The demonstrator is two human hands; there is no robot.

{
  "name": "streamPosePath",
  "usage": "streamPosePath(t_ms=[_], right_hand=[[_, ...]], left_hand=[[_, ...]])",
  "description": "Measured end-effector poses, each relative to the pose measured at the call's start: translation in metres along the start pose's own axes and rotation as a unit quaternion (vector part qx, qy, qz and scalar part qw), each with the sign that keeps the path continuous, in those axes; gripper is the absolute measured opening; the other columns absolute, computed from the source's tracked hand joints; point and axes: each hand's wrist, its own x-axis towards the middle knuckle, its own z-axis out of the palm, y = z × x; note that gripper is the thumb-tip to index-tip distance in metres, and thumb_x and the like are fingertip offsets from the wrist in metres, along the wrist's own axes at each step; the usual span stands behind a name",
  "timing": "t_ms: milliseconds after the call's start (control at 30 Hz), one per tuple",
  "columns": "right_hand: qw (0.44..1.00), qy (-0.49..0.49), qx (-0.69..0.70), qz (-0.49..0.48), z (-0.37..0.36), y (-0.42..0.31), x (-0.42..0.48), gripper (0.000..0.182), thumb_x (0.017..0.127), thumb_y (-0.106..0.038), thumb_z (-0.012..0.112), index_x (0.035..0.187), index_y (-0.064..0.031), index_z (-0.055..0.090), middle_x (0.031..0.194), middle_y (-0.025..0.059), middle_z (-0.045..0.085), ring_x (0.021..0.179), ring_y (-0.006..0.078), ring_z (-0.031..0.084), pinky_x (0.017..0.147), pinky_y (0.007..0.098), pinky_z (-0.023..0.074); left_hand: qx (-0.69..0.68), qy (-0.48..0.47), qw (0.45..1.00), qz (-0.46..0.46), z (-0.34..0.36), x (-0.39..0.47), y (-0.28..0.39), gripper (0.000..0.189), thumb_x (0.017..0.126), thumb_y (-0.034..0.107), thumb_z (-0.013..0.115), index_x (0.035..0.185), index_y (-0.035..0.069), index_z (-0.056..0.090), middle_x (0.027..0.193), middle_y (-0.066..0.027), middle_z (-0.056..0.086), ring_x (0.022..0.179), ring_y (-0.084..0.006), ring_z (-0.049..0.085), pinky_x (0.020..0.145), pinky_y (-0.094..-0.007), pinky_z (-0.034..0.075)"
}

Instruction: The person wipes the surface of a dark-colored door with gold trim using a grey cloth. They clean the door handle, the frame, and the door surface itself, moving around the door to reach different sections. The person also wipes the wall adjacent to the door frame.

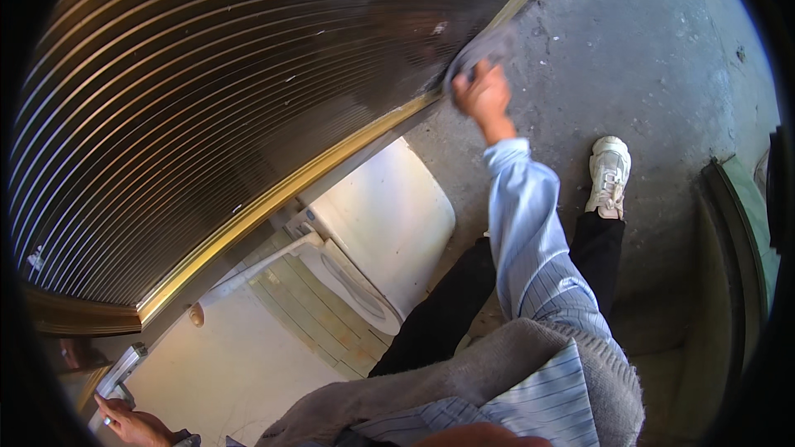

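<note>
My right hand (pixel 484 96), blurred by motion, grips a grey cloth (pixel 478 53) against the lower right part of a dark, ribbed, glossy panel (pixel 279 74). A gold-coloured metal trim (pixel 279 192) edges this panel. At the lower left, my left hand (pixel 133 425) rests at a silvery metal frame piece (pixel 121 369), with a ring on one finger. Whether its fingers close around the metal cannot be told.
Below the trim stand a white lidded container or appliance (pixel 385 211) and a pale flat board (pixel 230 347). My white shoe (pixel 608 171) is on the worn concrete floor (pixel 608 62). A dark-edged, curved-looking frame (pixel 736 261) stands at the right.
</note>
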Motion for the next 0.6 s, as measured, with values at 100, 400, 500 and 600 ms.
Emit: streamPosePath(t_ms=[100,400,500,600], right_hand=[[0.991,-0.128,0.026,-0.011,-0.005,-0.021,-0.04,0.044,0.065,-0.03,0.072,0.102,-0.0069,0.061,0.099,0.0243,0.059,0.092,0.0407,0.06,0.079,0.0452,0.0493],[0.998,0.026,-0.053,0.004,-0.101,-0.002,0.121,0.058,0.07,-0.037,0.067,0.114,-0.003,0.052,0.114,0.0263,0.052,0.102,0.0436,0.056,0.087,0.0465,0.0469],[0.993,-0.087,-0.068,0.047,-0.09,-0.006,0.091,0.06,0.069,-0.04,0.069,0.113,-0.0025,0.054,0.114,0.0275,0.054,0.105,0.043,0.055,0.089,0.0449,0.0466],[0.986,-0.149,-0.072,0.021,-0.1,0.002,0.082,0.059,0.069,-0.04,0.069,0.113,-0.0042,0.053,0.114,0.0256,0.055,0.104,0.0417,0.056,0.088,0.0448,0.0472]], left_hand=[[-0.37,0.011,0.92,-0.128,0.04,0.002,-0.077,0.033,0.099,0.022,0.044,0.124,0.006,0.058,0.09,0.0005,0.051,0.08,-0.011,0.048,0.074,-0.0252,0.04],[0.063,0.067,0.994,0.056,0.005,-0.011,0.004,0.017,0.089,0.012,0.054,0.103,0.011,0.064,0.083,-0.0105,0.058,0.07,-0.029,0.058,0.06,-0.0372,0.047],[0.049,0.067,0.995,0.058,0.007,-0.003,-0.008,0.016,0.089,0.012,0.054,0.102,0.011,0.064,0.081,-0.0103,0.058,0.068,-0.0289,0.058,0.059,-0.0373,0.047],[0.037,0.064,0.996,0.055,0.009,-0.001,-0.015,0.016,0.09,0.012,0.054,0.102,0.011,0.064,0.079,-0.0102,0.058,0.067,-0.0288,0.057,0.058,-0.0373,0.046]])
